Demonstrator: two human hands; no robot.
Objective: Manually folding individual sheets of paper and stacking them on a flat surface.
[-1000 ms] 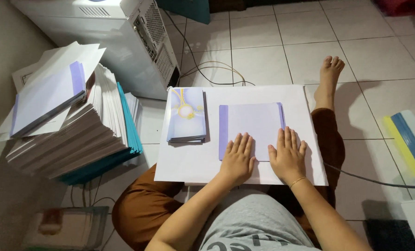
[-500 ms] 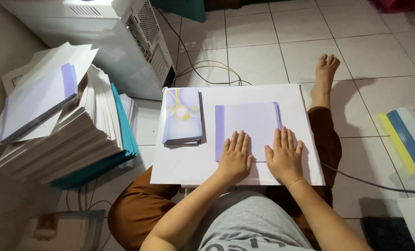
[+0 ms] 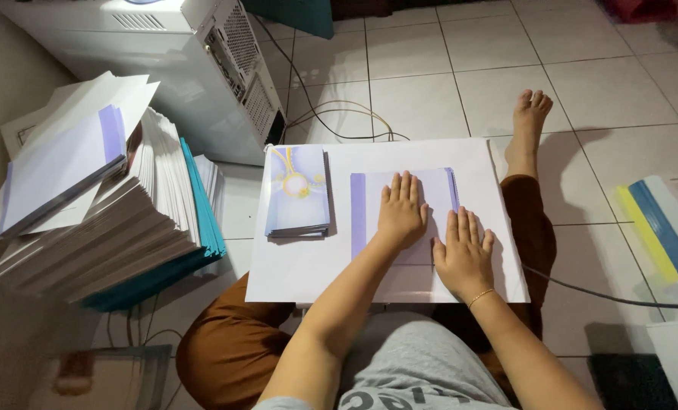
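Left hand (image 3: 402, 209) farther up sheet (image 3: 403, 216)

Booklet pile (image 3: 297, 193) left of sheet (image 3: 430, 199), both on board (image 3: 309, 266).

Left hand (image 3: 401, 211) flat, forward; right hand (image 3: 463, 253) flat, nearer.

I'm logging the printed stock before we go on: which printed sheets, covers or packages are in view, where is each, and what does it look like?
Lavender-banded white sheet: centre of the white board, under both hands.
Small stack of pale blue cards with a gold ring design: board's left part.
Tall leaning pile of white sheets: floor, far left, lavender-edged sheet on top.
Yellow-and-blue striped sheet: floor, far right.
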